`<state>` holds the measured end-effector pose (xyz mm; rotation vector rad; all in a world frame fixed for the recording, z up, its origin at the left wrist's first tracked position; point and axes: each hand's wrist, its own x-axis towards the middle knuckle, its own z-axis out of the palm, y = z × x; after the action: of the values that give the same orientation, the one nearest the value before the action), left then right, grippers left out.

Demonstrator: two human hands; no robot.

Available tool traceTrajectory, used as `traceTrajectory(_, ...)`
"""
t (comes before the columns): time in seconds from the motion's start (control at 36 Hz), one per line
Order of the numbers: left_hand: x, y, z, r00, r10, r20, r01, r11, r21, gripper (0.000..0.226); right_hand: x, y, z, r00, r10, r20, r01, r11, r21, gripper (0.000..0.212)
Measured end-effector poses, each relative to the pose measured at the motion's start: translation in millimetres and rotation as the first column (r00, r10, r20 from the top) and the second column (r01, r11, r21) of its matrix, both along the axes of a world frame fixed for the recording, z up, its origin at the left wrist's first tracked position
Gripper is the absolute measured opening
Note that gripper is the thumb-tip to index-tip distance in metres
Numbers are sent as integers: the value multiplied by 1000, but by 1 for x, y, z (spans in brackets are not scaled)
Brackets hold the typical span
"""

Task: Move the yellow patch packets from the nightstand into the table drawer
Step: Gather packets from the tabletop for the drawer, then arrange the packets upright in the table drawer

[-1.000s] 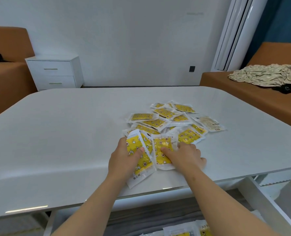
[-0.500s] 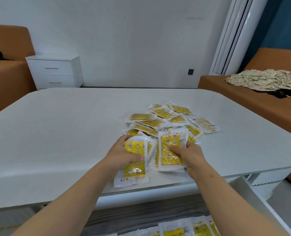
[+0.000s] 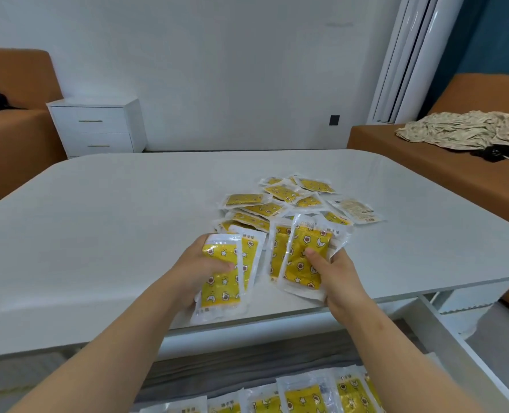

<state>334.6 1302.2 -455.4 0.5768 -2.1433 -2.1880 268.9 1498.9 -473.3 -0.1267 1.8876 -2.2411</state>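
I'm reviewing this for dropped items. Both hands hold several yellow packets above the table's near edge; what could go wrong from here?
One: the left hand grips the left bundle and the right hand the right bundle, both fanned and glossy; outer packets might slip and miss the drawer. Two: the right bundle sits near the pile, so lifting may drag loose packets along.

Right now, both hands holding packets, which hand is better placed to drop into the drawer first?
Left, probably. The left hand grips the nearer packets, whose lower end reaches the table edge above the open drawer; the right hand holds the farther packets back over the tabletop.
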Motion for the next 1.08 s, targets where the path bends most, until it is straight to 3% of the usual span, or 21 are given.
traceTrajectory(0.14,14,11,1,996,21,-83,-21,1000,-1,60,15,11,-2,988,135,70,-124,981,-152,30)
traceTrajectory(0.25,35,28,-2,985,73,-154,-63,996,66,46,33,33,-5,945,317,86,-289,927,-239,35)
traceTrajectory(0.36,56,47,-14,970,123,-210,-113,992,61,46,43,59,-19,918,371,136,-347,922,-172,28)
traceTrajectory(0.44,66,62,-29,967,107,-229,-131,987,-90,49,45,74,-30,906,382,180,-366,923,-118,24)
traceTrajectory(0.53,69,77,-48,979,76,-190,-102,986,-133,47,43,88,-37,922,326,210,-325,945,-38,16)
traceTrajectory(0.64,60,93,-60,994,-7,-111,-9,990,-142,50,35,104,-42,954,223,202,-256,954,154,31)
traceTrajectory(0.75,53,114,-59,992,-95,-82,81,984,-158,57,23,123,-45,974,124,190,-176,941,290,13)
traceTrajectory(0.97,36,168,-66,956,-291,31,291,930,-223,91,4,169,-53,983,-68,172,-20,886,464,8)
traceTrajectory(1.08,20,192,-71,966,-258,-8,251,946,-203,68,0,184,-58,982,-109,156,8,844,536,10)
